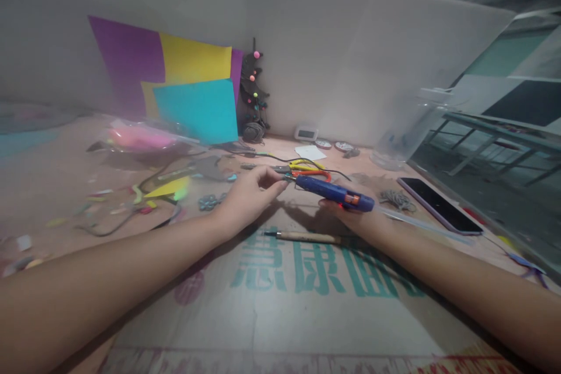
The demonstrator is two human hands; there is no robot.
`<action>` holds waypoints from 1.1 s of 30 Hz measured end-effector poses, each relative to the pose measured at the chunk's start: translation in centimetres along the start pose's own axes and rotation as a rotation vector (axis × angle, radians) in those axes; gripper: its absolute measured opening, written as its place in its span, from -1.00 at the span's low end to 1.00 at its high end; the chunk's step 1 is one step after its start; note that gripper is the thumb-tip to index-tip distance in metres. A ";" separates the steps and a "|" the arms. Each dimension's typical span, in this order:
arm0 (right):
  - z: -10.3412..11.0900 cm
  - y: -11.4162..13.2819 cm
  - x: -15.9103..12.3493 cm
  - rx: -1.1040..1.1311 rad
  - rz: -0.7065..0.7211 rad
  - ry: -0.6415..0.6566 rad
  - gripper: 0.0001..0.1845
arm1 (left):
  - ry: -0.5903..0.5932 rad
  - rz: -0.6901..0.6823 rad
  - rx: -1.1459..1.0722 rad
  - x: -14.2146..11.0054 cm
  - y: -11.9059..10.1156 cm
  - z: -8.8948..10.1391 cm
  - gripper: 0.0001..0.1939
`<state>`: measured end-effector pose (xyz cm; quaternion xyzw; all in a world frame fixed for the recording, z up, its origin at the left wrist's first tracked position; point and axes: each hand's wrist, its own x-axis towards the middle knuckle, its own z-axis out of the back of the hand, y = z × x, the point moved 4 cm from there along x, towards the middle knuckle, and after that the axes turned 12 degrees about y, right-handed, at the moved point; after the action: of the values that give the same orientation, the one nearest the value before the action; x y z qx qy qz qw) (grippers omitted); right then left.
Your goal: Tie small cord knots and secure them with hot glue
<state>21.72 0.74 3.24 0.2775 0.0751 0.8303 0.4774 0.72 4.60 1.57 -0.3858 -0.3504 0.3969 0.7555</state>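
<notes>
My right hand (357, 217) is wrapped round a blue hot glue gun (331, 191), its red light glowing and a clear glue stick (425, 225) jutting from its back. The gun's nozzle points left, right at the fingertips of my left hand (249, 193). Thumb and forefinger of that hand are pinched together on a tiny piece, teal in part, too small to name. Just behind lie scissors (309, 168) with orange and yellow handles. A wooden-handled carving tool (307, 237) rests on the printed board (263, 327) below my hands.
Purple, yellow and blue paper sheets (197, 111) lean on the wall beside a dark ornament (254, 87) with coloured beads. A phone (438, 204), grey cord (397, 200) and clear jug (392, 134) stand or lie right. Paper scraps (169, 188) litter the left.
</notes>
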 end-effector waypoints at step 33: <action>-0.1 -0.7 0.1 -0.077 -0.067 -0.034 -0.82 | -0.021 -0.031 -0.035 0.2 0.6 0.0 -0.80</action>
<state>22.20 1.22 2.90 0.2703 0.0442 0.8113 0.5165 0.61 5.05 1.07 -0.3894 -0.3710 0.3829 0.7510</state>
